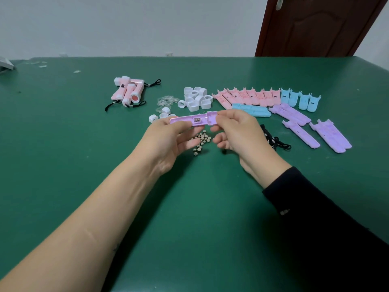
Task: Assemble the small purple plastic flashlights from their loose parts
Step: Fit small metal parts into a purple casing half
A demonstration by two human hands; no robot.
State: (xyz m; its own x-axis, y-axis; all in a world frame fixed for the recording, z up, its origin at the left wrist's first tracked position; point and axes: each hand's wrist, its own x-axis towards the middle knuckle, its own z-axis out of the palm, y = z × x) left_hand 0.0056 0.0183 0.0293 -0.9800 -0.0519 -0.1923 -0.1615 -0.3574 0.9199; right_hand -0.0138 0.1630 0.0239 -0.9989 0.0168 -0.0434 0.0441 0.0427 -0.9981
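Observation:
I hold a purple flashlight half-shell [194, 119] level above the green table [84, 144], its open side toward me with small button batteries seated in its middle. My left hand [168, 140] pinches its left end and my right hand [235, 131] pinches its right, wider end. Below the shell lies a pile of loose button batteries [201, 143]. More purple half-shells [311, 127] lie to the right.
Finished pink flashlights [129, 92] with black straps lie at the back left. White caps [196, 99] and clear lenses [166, 102] sit behind my hands, with pink shells [246, 96] and blue shells [301, 99] in a row. Black straps [273, 140] lie beside my right hand.

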